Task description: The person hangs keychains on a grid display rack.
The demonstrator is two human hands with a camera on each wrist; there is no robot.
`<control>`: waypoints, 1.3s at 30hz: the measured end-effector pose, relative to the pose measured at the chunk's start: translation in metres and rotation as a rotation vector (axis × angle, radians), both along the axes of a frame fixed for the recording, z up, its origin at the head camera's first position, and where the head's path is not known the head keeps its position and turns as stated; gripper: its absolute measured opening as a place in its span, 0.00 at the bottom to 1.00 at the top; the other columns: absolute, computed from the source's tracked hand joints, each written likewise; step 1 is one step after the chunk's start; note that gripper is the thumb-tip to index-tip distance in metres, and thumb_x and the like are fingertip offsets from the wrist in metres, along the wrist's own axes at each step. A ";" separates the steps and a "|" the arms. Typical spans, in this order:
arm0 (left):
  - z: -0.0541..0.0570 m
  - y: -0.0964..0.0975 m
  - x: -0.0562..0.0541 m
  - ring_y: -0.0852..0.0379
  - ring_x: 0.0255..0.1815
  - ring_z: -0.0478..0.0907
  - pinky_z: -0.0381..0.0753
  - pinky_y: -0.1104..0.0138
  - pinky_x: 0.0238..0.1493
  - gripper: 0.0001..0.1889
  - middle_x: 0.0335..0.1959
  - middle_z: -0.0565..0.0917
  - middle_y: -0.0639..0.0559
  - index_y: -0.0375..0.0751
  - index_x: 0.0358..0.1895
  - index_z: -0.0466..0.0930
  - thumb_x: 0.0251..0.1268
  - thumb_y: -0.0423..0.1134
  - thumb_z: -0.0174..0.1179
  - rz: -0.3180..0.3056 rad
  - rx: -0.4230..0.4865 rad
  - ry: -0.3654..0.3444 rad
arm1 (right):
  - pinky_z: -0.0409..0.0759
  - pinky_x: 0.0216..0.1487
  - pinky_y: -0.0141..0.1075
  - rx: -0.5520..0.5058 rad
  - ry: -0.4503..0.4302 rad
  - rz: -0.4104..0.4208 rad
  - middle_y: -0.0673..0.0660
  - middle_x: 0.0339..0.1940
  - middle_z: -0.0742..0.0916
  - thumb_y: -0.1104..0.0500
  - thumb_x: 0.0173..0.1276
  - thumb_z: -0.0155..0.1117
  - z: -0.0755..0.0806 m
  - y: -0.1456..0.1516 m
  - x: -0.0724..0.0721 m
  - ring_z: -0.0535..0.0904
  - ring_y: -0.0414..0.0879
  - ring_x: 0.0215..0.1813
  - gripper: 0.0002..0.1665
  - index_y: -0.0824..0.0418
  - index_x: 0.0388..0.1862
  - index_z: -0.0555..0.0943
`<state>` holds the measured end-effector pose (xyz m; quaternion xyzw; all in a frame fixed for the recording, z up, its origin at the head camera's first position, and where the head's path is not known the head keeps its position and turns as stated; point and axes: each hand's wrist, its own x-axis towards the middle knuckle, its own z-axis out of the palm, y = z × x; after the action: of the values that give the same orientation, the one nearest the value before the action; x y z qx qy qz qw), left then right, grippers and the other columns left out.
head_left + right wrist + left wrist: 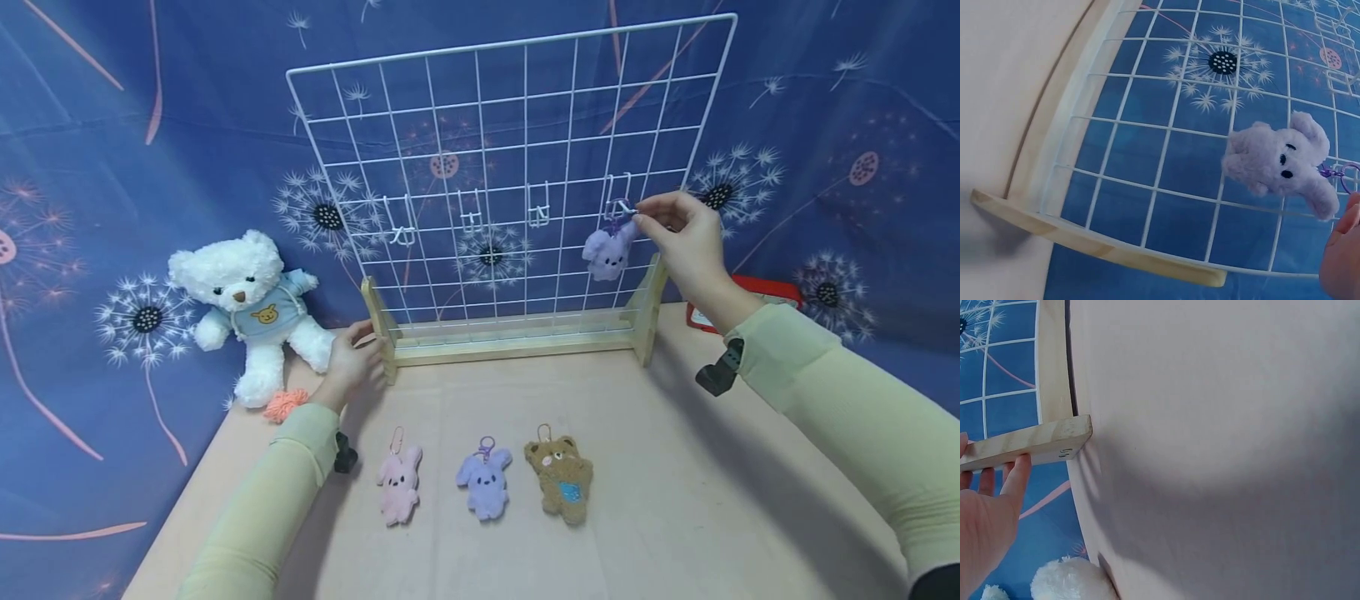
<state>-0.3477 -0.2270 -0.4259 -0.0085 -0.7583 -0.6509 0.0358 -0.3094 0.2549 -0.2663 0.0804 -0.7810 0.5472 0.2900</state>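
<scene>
Near the right side of the white wire grid (525, 137), my right hand (686, 242) pinches the ring of a purple plush bunny keychain (609, 252) beside a white hook (618, 204). In the right wrist view the bunny (1279, 159) dangles in front of the grid by its purple clasp (1330, 171); the fingertips are partly cut off at the edge. My left hand (354, 360) holds the left wooden end piece (380, 321) of the grid's stand. Seen from the left wrist, fingers lie along the outer face of that wooden piece (1041, 440), the thumb mostly out of frame.
On the table lie a pink bunny keychain (399, 485), another purple one (486, 482) and a brown bear keychain (561, 479). More white hooks (471, 218) hang on the grid. A white teddy bear (251, 304) and coral yarn (285, 405) are left; a red object (765, 289) stands behind the right arm.
</scene>
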 end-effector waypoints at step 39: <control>0.000 0.001 0.000 0.40 0.70 0.70 0.74 0.59 0.69 0.27 0.73 0.69 0.35 0.31 0.74 0.66 0.74 0.29 0.60 0.020 -0.011 -0.010 | 0.83 0.45 0.28 0.142 -0.178 0.426 0.69 0.43 0.87 0.71 0.68 0.68 -0.145 -0.040 0.036 0.82 0.39 0.42 0.11 0.74 0.48 0.82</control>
<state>-0.3476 -0.2255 -0.4257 0.0021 -0.7621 -0.6463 0.0384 -0.2732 0.2146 -0.4116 0.2150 -0.8054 0.5447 0.0914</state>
